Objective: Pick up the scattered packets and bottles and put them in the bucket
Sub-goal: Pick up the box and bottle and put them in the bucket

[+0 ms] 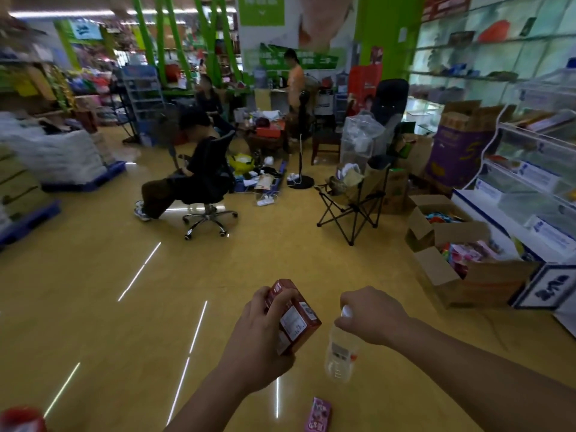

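Left hand (258,335): fingers and thumb curled round a dark-red cardboard carton with a white printed label (296,319), held tilted above the floor. Right hand (371,313): fingertips pinched on the white cap of a clear plastic bottle (341,353), which hangs neck-up below the hand, just right of the carton. Cannot tell whether the two touch. Both hands full.

Risks (judgement): the bottle is held by its cap alone, so a swing or a slack pinch would drop it onto the glossy yellow floor (124,307). The carton is gripped at one end, and the free end could slip if tipped. With no spare fingers, reaching for a third item would force one grip to loosen.

Positions: a blurred red round object (18,419) sits at the lower-left corner of the view, well left of the left forearm. It is possibly the bucket, not confirmed. One pink printed packet (318,414) lies flat on the floor between the two forearms, below the bottle, untouched.
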Action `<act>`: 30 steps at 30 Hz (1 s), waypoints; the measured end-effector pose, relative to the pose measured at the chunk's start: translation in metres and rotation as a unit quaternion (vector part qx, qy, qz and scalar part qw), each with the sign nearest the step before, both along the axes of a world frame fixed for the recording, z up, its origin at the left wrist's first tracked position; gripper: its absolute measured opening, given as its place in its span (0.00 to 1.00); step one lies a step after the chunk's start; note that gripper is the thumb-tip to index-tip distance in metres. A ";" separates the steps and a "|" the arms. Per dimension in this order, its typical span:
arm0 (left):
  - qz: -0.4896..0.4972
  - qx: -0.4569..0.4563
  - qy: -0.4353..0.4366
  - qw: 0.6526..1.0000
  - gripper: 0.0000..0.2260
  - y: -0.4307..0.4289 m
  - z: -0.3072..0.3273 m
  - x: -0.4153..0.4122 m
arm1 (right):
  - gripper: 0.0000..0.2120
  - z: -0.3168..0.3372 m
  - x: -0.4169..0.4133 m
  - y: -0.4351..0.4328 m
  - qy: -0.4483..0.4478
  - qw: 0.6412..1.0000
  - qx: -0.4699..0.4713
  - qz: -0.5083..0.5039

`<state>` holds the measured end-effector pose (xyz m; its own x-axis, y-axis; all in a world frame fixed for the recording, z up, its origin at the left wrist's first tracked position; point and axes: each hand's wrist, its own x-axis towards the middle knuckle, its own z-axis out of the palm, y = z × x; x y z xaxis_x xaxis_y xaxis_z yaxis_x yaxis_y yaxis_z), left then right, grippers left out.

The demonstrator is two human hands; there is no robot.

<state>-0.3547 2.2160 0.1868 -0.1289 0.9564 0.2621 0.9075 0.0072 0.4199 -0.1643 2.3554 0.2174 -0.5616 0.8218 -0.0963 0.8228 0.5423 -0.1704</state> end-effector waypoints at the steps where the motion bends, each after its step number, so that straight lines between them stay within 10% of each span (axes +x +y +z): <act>1: 0.007 0.001 0.001 1.000 0.44 -0.007 0.001 -0.010 | 0.13 0.001 -0.011 -0.004 -0.002 1.000 0.002 0.004; 30: 0.155 0.004 -0.003 0.988 0.46 -0.210 0.012 -0.325 | 0.15 0.008 -0.379 -0.152 -0.031 0.986 0.005 0.161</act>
<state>-0.6799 2.0055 0.1985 -0.4174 0.8685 0.2676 0.8596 0.2818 0.4262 -0.5438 2.2032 0.2257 -0.7873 0.6022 -0.1320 0.6157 0.7790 -0.1184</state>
